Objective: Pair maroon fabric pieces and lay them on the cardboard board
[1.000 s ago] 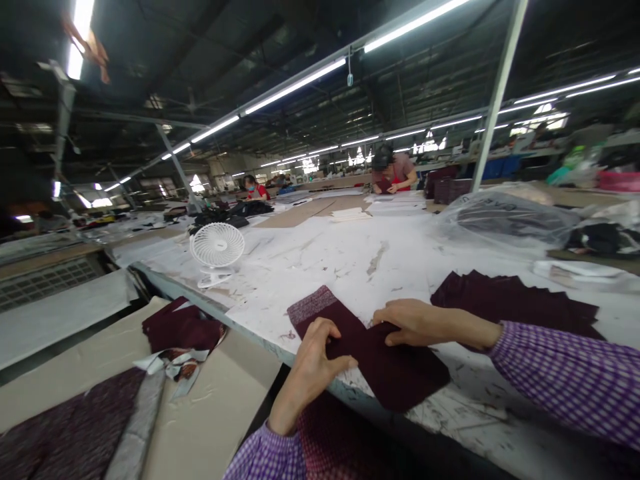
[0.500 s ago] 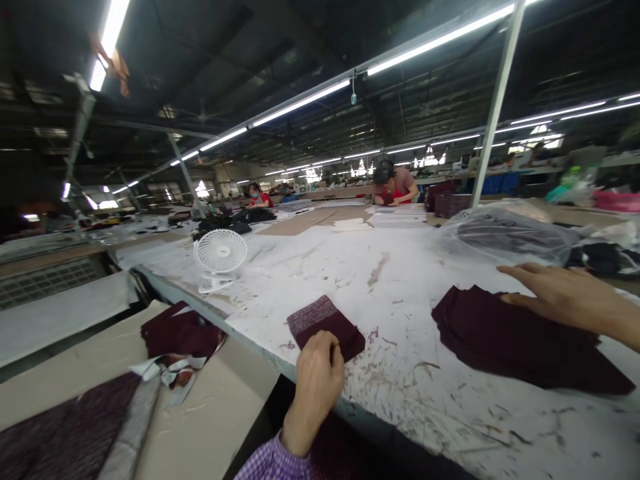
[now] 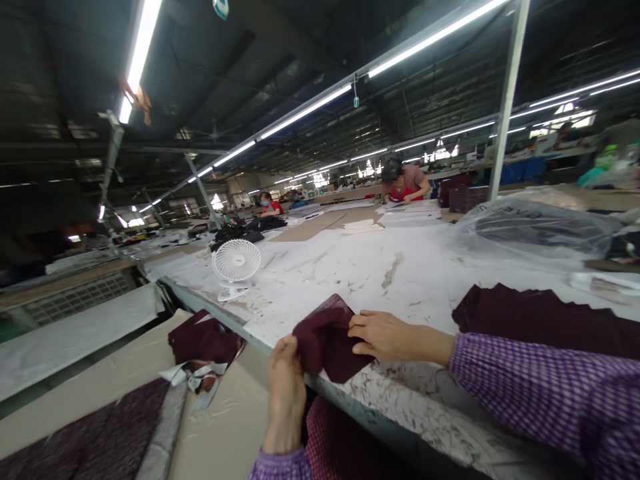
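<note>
Bright white fluorescent tubes (image 3: 306,112) slant across the dim workshop! At left, crumpled maroon fabric scraps (image 3: 205,340) sit on beige sheeting (image 3: 240,403); next, a round white plastic fan (image 3: 237,260) stands on the white-covered worktable (image 3: 320,267). And at the near edge, the left hand (image 3: 286,387) pinches the left side of a bent maroon cloth piece (image 3: 345,357); the right hand (image 3: 387,337) touches its right side, gripping or merely pressing, we cannot tell. Further right, a clear plastic bag (image 3: 535,227) lies behind jagged-edged maroon cloth pieces (image 3: 540,317).
</note>
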Demonstrator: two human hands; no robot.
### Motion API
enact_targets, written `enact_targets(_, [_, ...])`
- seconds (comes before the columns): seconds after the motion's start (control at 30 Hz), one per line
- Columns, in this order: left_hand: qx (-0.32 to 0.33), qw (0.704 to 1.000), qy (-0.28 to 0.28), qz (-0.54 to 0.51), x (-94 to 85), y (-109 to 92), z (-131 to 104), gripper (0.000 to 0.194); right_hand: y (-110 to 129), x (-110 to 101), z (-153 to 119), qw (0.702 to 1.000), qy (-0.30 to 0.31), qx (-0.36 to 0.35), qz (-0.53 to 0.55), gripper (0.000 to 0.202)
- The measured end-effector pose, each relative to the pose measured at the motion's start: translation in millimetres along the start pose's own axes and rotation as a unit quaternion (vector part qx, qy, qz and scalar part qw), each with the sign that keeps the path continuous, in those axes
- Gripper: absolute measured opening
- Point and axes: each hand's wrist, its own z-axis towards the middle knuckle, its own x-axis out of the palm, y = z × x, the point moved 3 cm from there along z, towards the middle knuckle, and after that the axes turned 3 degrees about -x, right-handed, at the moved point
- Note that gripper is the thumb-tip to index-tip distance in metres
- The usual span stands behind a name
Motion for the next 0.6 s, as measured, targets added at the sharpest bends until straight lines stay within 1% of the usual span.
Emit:
enact_targets(0.03, [-0.023,0.997,-0.034,-0.068,-16.3,-8,7,0.010,0,4,2,1.000,0.004,0.009,-0.011,0.025])
enact_targets(0.07, [-0.043,0.991,-0.058,-0.112,-32.9,-17,13,0.014,0,6,3,1.000,0.010,0.019,-0.020,0.026])
enact_targets(0.1, [-0.065,0.984,-0.084,-0.142,-49.4,-26,17,0.018,1,8,3,0.999,0.014,0.026,-0.027,0.026])
enact_targets(0.13, [-0.069,0.978,-0.115,-0.159,-65.2,-36,21,0.022,1,8,3,0.999,0.017,0.031,-0.031,0.026])
enact_targets(0.17, [-0.063,0.974,-0.136,-0.169,-78.0,-46,22,0.023,2,8,3,0.999,0.017,0.035,-0.031,0.026])
enact_targets(0.2, [-0.037,0.973,-0.149,-0.170,-87.4,-55,22,0.022,1,7,3,0.999,0.018,0.041,-0.027,0.026])
enact_targets(0.23, [-0.007,0.973,-0.158,-0.166,-92.8,-62,20,0.020,1,5,3,0.998,0.021,0.048,-0.019,0.027])
enact_targets(0.27, [0.027,0.974,-0.164,-0.155,-94.1,-68,16,0.016,0,3,3,0.998,0.026,0.053,-0.007,0.027])
enact_targets(0.3, [0.061,0.974,-0.170,-0.140,-91.3,-72,11,0.011,-1,0,4,0.998,0.034,0.059,0.012,0.029])
enact_targets(0.33, [0.088,0.973,-0.176,-0.120,-85.0,-73,5,0.008,-2,-3,4,0.996,0.043,0.063,0.038,0.030])
enact_targets(0.37, [0.111,0.973,-0.180,-0.095,-75.6,-71,-1,0.008,-4,-7,5,0.994,0.048,0.067,0.071,0.032])
enact_targets(0.43, [0.131,0.977,-0.164,-0.029,-50.2,-64,-17,0.015,-6,-14,3,0.981,0.051,0.096,0.164,0.035])
enact_targets(0.47, [0.129,0.982,-0.136,0.012,-35.5,-58,-25,0.016,-8,-16,0,0.963,0.046,0.130,0.229,0.039])
enact_targets(0.5, [0.116,0.987,-0.080,0.074,-19.4,-51,-35,0.016,-9,-16,-5,0.935,0.043,0.173,0.307,0.045])
enact_targets(0.53, [0.093,0.985,-0.009,0.143,-3.3,-44,-45,0.015,-10,-15,-11,0.894,0.046,0.218,0.390,0.055])
enact_targets(0.57, [0.080,0.974,0.059,0.205,11.3,-36,-57,0.013,-10,-13,-18,0.845,0.054,0.257,0.467,0.064])
enact_targets(0.6, [0.077,0.954,0.133,0.258,24.6,-29,-70,0.010,-9,-10,-27,0.797,0.064,0.285,0.529,0.072])
